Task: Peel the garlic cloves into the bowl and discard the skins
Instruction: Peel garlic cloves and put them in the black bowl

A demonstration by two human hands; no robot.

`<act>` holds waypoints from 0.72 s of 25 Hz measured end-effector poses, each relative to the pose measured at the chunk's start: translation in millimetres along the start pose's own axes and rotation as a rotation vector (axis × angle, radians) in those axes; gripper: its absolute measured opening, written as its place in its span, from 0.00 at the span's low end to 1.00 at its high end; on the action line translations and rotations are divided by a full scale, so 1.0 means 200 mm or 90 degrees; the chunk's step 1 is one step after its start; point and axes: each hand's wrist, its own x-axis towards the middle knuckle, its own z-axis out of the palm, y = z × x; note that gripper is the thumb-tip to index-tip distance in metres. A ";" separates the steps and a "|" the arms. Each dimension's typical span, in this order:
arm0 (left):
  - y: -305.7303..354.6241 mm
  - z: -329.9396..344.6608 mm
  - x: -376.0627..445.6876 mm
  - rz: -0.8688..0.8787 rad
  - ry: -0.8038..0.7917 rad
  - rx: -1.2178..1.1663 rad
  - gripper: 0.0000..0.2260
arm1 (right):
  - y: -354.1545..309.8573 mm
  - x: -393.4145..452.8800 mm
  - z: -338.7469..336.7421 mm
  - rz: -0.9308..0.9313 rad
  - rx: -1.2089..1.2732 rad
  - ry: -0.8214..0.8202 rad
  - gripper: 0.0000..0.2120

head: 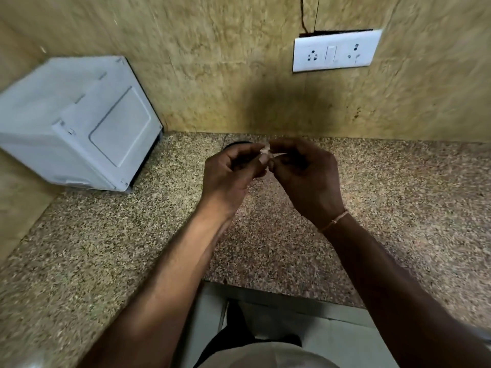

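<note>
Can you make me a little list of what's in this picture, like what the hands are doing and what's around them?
left hand: pinches the garlic clove
right hand: pinches the same clove, pulling at its skin
bowl: dark rim behind the left hand, mostly hidden
counter: speckled stone
white box: left, against the wall
wall sockets: upper right

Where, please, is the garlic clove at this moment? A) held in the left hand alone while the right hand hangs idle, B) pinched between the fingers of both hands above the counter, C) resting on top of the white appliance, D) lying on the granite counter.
B: the garlic clove sits between the fingertips of the left hand and the right hand, both raised above the counter.
</note>
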 end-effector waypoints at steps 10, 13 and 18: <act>0.23 -0.09 0.04 0.053 -0.069 -0.006 0.10 | -0.19 0.06 0.04 -0.011 0.032 0.049 0.04; 0.25 -0.13 0.05 0.070 -0.082 0.014 0.10 | -0.23 0.07 0.08 -0.023 0.001 0.072 0.02; 0.27 -0.17 0.05 0.071 -0.104 -0.013 0.11 | -0.26 0.08 0.11 -0.001 -0.003 0.063 0.03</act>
